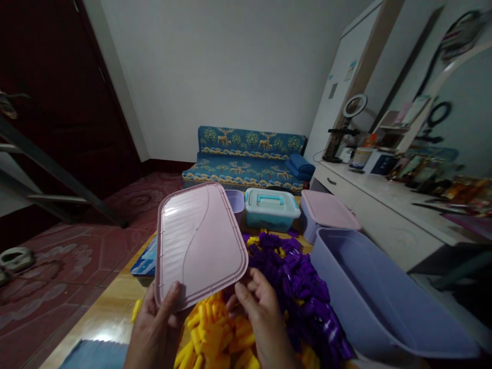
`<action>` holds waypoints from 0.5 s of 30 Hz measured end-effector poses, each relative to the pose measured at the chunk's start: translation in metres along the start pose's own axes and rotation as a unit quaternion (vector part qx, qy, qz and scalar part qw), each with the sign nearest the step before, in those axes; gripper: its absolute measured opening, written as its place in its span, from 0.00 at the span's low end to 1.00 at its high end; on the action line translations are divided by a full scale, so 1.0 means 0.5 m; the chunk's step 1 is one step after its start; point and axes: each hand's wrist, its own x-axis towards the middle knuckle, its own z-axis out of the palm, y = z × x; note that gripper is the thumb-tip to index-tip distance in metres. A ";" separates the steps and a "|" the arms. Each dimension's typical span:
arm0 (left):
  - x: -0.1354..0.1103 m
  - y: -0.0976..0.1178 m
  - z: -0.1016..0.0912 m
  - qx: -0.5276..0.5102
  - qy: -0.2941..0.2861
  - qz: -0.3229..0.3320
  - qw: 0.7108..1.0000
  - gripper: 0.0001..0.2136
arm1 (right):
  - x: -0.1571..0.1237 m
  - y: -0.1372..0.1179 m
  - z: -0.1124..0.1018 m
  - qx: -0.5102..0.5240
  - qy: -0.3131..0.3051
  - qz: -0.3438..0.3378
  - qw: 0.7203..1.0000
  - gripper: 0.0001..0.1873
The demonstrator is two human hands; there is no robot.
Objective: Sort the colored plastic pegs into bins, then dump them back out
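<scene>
Both hands lift a pink rectangular plastic lid [200, 241] above the table, tilted toward me. My left hand [154, 328] grips its near left edge with the thumb on top. My right hand [261, 312] pinches the near right edge, fingers curled beneath. Under the lid lies a heap of yellow plastic pieces [215, 335], and a larger pile of purple pieces [300, 287] spreads to the right. A big empty lavender tub [369, 297] stands at the right of the piles.
Behind the piles stand a teal box with a handle [272, 207], a lavender bin with a pink lid [326, 212] and a small purple tub [235, 201]. A blue patterned sofa [246, 159] is against the far wall. A cluttered white dresser [392, 200] runs along the right.
</scene>
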 end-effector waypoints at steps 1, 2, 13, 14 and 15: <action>-0.003 -0.004 0.004 0.001 0.003 0.006 1.000 0.33 | -0.003 0.003 0.001 0.001 -0.004 0.004 1.000 0.20; -0.007 -0.007 0.009 0.002 0.001 0.007 1.000 0.32 | -0.006 0.007 0.002 0.001 -0.009 0.011 1.000 0.20; -0.037 -0.018 0.036 0.022 -0.019 -0.037 0.999 0.25 | -0.012 0.030 0.016 0.049 0.007 0.050 0.998 0.21; -0.037 -0.017 0.036 0.023 -0.025 -0.042 0.999 0.24 | -0.014 0.027 0.013 0.052 0.014 0.049 0.997 0.21; -0.037 -0.016 0.035 0.026 -0.027 -0.041 0.998 0.24 | -0.017 0.023 0.009 0.053 0.025 0.047 0.997 0.20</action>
